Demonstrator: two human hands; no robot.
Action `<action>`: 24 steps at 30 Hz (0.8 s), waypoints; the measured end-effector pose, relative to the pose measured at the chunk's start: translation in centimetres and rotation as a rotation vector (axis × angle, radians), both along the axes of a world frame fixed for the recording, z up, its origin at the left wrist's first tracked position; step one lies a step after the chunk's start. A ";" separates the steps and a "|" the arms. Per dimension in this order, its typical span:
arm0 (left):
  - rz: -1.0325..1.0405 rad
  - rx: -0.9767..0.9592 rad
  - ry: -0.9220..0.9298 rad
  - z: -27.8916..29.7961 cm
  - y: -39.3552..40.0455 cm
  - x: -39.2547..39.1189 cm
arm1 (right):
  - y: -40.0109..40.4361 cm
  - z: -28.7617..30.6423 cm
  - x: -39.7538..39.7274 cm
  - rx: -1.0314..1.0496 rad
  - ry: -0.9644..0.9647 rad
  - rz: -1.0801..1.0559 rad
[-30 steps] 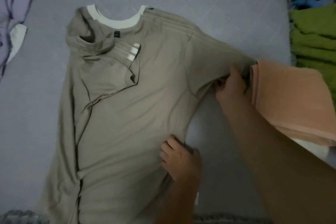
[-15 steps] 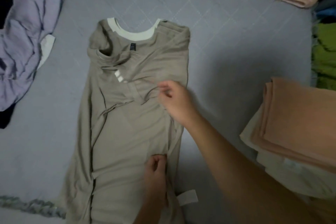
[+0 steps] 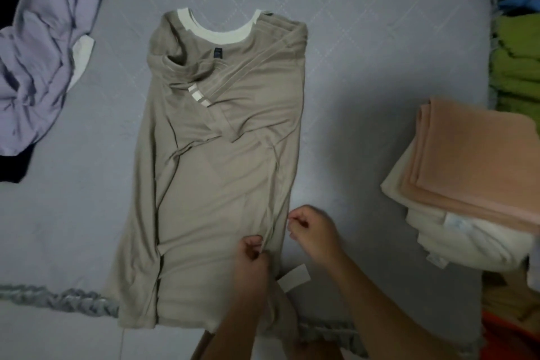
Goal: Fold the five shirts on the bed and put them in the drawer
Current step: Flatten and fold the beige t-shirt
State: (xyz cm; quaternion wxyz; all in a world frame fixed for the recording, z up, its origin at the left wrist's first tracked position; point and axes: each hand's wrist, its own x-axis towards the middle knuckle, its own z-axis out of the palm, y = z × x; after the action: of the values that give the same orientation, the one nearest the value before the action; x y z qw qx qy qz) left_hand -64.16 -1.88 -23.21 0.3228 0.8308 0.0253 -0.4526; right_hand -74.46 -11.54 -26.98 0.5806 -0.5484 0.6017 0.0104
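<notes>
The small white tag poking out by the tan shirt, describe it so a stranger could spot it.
On the grey bed, find the tan shirt spread mid-frame. Follow its right edge down past the right hand. The white tag pokes out there, a small pale strip, unlike the shirt's broad cream collar.

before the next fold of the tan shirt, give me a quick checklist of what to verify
1. Both sleeves folded in over the tan shirt: ok, they overlap below the collar.
2. Right side edge straight: ok, fairly even down to the hands.
3. Left side flat: not ok, a long crease and loose fabric run down it.
4. Left hand gripping the fabric: ok, pinching near the lower right edge.
5. Right hand gripping the shirt: cannot tell, fingers curled right at the edge.
6. Hem lying on the bed: not ok, it hangs past the braided edge.
</notes>
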 end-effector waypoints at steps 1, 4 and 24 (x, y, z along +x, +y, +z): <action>-0.064 0.026 -0.004 0.0 0.5 0.6 | 0.9 0.2 -0.1 0.010 0.004 0.020; -0.279 0.141 -0.076 -0.2 2.3 1.5 | 4.1 0.8 -0.3 0.066 0.016 0.101; -0.605 0.093 0.134 -0.2 9.9 7.4 | 19.5 3.4 3.2 0.095 0.285 -0.223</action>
State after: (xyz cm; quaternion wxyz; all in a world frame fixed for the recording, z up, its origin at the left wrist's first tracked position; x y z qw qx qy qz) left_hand -56.74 8.06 -23.38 0.1324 0.7828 -0.1812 -0.5804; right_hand -71.27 7.96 -23.60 0.5123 -0.4433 0.7338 0.0517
